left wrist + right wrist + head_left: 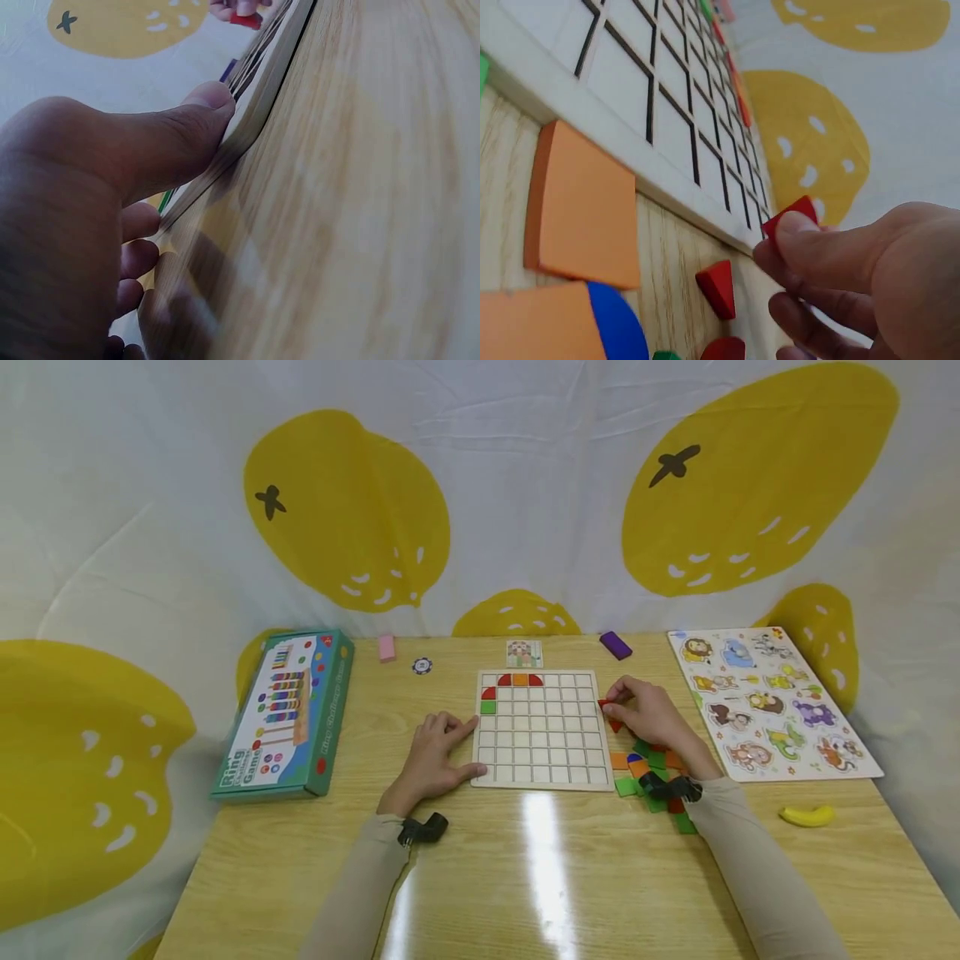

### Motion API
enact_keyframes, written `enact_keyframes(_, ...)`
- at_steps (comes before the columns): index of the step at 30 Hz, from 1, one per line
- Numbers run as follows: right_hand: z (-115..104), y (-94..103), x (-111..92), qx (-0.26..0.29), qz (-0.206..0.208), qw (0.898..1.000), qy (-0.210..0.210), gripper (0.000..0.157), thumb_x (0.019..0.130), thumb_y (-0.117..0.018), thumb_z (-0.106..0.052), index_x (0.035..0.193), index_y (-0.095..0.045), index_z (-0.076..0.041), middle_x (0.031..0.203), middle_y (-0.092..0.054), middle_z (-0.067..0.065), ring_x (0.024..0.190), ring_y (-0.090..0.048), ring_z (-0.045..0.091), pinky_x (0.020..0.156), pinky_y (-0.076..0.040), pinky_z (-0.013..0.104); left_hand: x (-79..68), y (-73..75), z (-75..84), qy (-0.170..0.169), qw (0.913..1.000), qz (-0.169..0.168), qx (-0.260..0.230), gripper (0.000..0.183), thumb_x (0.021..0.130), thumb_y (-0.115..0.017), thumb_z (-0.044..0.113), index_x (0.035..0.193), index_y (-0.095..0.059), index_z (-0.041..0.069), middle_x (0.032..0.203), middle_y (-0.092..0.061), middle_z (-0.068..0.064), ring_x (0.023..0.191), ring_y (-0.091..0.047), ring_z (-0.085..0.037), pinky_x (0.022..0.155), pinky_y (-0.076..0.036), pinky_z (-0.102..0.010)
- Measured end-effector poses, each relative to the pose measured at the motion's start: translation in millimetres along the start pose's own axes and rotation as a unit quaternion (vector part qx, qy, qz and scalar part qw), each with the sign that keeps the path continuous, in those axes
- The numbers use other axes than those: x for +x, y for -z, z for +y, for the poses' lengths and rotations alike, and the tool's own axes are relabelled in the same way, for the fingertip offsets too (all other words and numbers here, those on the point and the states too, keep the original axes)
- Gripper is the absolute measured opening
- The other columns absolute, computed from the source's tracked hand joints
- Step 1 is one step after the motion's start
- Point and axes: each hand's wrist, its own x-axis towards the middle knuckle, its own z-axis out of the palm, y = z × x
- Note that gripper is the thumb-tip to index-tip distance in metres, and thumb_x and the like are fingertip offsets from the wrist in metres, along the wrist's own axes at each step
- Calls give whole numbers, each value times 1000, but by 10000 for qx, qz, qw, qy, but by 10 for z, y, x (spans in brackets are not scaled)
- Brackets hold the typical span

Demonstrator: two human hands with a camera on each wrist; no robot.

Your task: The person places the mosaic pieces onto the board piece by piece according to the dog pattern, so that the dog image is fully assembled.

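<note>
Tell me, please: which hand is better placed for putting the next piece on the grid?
Probably the right hand: it pinches a red piece near the grid board. The left hand touches the board's left edge, holding no piece.

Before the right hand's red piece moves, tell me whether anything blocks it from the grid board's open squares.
Nothing visible. The right hand pinches the red piece at the right edge of the grid board; the left hand touches the opposite edge, and loose pieces lie beside the board.

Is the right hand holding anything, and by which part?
In the right wrist view, the right hand pinches a red piece by its lower part, thumb across the face, upper edge uncovered.
</note>
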Motion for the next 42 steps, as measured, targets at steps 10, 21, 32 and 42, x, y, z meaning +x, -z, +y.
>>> enact_keyframes(10,-323,-179,198,1179,99,9923,375,20,100,-57,-15,118,-60,-4,109,-67,11,93,-68,27,72,-50,28,1,4,-15,-10,10000,-3,-13,83,79,-73,61,149,-46,24,111,-45,-1,101,-36,-20,89,-29,-39)
enact_keyframes(21,-916,-768,532,1927,-167,9792,618,24,89,-73,-10,111,-66,-6,101,-70,10,89,-69,23,78,-55,30,24,19,-8,22,9999,-81,-68,85,79,-72,64,148,-47,23,113,-47,-1,103,-38,-19,92,-31,-41)
enact_keyframes(32,-1117,-1166,616,920,-498,9856,1325,11,89,-74,-17,100,-78,-14,95,-71,-3,79,-65,8,72,-52,30,11,24,-32,-48,10000,39,26,84,78,-73,63,147,-49,21,110,-46,-1,101,-39,-19,89,-31,-39)
enact_keyframes(42,-1159,-1196,571,300,-236,9849,1688,14,85,-79,-21,96,-79,-13,89,-68,0,80,-61,13,72,-49,34,21,19,-27,-71,10000,31,43,83,79,-73,63,146,-50,20,109,-46,0,100,-39,-18,88,-31,-39)
